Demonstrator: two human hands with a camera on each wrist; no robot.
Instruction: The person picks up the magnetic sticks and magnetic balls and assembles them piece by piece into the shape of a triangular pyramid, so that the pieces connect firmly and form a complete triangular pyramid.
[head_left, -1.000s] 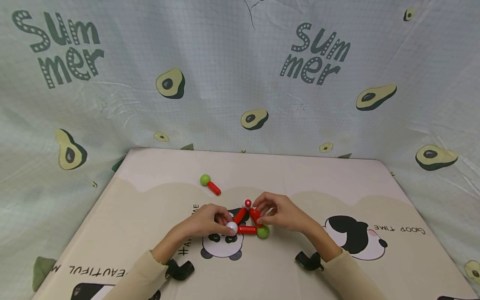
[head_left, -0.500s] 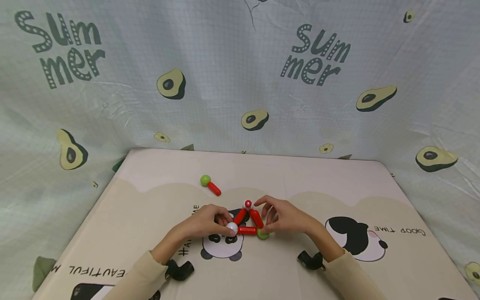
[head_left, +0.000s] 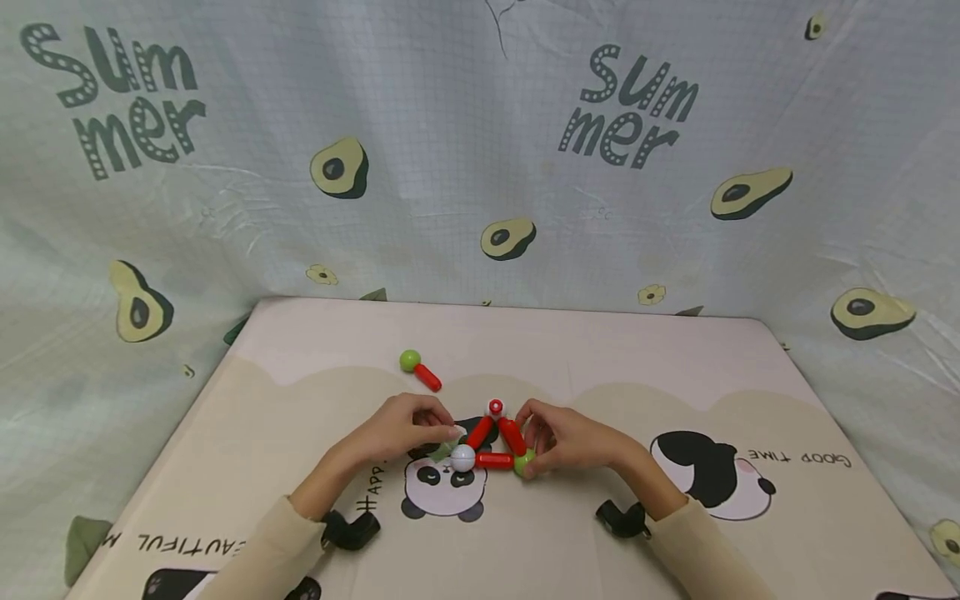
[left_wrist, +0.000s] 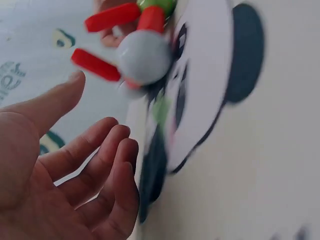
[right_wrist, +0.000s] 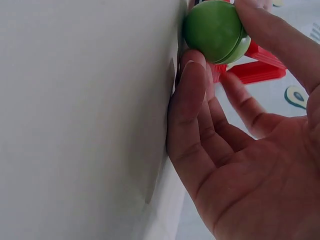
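Observation:
Magnetic-looking red rods and balls form a triangle on the printed mat. A white ball (head_left: 462, 457) is at its near left corner, and a red rod (head_left: 495, 461) joins it to the green ball (head_left: 521, 463). Two more red rods slant towards a red ring-shaped end (head_left: 496, 407) at the far corner. My left hand (head_left: 405, 427) hovers just left of the white ball, its fingers loosely bent and holding nothing; the left wrist view shows a gap between thumb and ball. My right hand (right_wrist: 240, 145) pinches the green ball (right_wrist: 215, 30) between thumb and fingers.
Behind the triangle, a loose red rod (head_left: 427, 377) lies attached to another green ball (head_left: 409, 360). The table (head_left: 585, 350) has a printed cover, and a patterned cloth (head_left: 420, 125) hangs at its far edge. Dark wrist devices (head_left: 351, 531) sit on both wrists.
My left hand has let go of the white ball and moved slightly up and away. My right hand has shifted from the right-hand rod down to the green ball and pinches it.

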